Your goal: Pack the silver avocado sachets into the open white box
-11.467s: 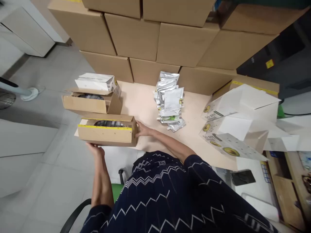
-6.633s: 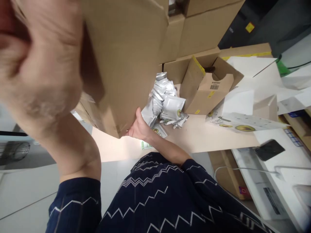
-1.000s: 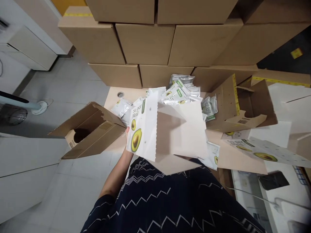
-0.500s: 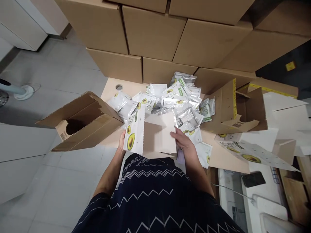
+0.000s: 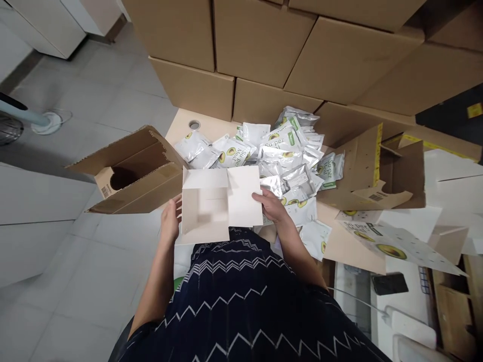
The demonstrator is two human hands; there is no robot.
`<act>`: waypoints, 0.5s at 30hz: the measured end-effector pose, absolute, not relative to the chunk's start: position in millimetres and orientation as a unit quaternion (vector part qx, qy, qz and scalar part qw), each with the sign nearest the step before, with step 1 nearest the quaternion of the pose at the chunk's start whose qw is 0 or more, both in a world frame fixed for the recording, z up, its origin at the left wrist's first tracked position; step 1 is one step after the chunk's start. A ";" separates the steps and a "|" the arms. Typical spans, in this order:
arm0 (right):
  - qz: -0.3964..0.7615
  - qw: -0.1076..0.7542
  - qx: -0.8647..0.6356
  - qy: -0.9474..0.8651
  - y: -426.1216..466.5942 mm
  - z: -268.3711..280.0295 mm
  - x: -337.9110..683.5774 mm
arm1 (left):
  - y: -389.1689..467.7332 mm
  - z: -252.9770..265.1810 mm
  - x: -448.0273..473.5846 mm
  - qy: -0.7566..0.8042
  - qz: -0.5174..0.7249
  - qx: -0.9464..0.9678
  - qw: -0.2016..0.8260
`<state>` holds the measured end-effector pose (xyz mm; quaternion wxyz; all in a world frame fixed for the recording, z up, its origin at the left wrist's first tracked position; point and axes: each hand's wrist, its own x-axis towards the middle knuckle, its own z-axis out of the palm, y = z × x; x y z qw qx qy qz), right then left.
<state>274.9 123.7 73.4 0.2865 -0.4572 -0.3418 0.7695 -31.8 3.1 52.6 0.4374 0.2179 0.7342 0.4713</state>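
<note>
You hold the open white carton (image 5: 211, 206) between your 2 hands at the near edge of the surface (image 5: 181, 123), its mouth facing up toward you and, as far as the blur allows, nothing inside. Your left hand (image 5: 170, 221) lies flat against its left wall, fingers together. Your right hand (image 5: 272, 205) grips the right flap, fingers curled over its edge. Just behind lies a heap of silver sachets (image 5: 279, 151). An open brown box (image 5: 132, 173) sits tipped on its side at the left; another opened brown carton (image 5: 373, 171) lies at the right.
</note>
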 end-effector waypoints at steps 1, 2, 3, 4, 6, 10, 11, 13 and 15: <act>0.766 0.294 -0.459 -0.342 123.2 72.0 275.7 | -1.1 63.4 -31.0 0.726 0.486 0.229 0.430; 0.762 0.302 -0.459 -0.342 122.7 70.0 276.7 | -4.4 74.0 -30.3 0.716 0.490 0.255 0.426; 0.758 0.308 -0.460 -0.344 122.2 67.2 277.7 | -7.0 83.3 -29.8 0.712 0.480 0.290 0.422; 0.754 0.313 -0.463 -0.345 121.7 63.2 278.7 | -8.7 90.8 -29.6 0.714 0.459 0.322 0.419; 0.741 0.316 -0.476 -0.352 120.3 51.4 280.1 | -10.3 97.8 -30.4 0.721 0.423 0.352 0.421; 0.629 0.289 -0.587 -0.420 113.8 22.7 281.0 | -12.2 82.9 -35.8 0.702 0.471 0.265 0.463; 0.564 0.281 -0.622 -0.465 111.1 17.7 280.6 | -13.4 75.5 -36.9 0.692 0.491 0.233 0.475; 0.409 0.266 -0.655 -0.576 105.3 13.8 278.6 | -17.0 59.8 -37.1 0.674 0.515 0.177 0.499; 0.292 0.250 -0.630 -0.675 100.5 17.8 274.6 | -21.1 45.6 -35.4 0.663 0.518 0.142 0.521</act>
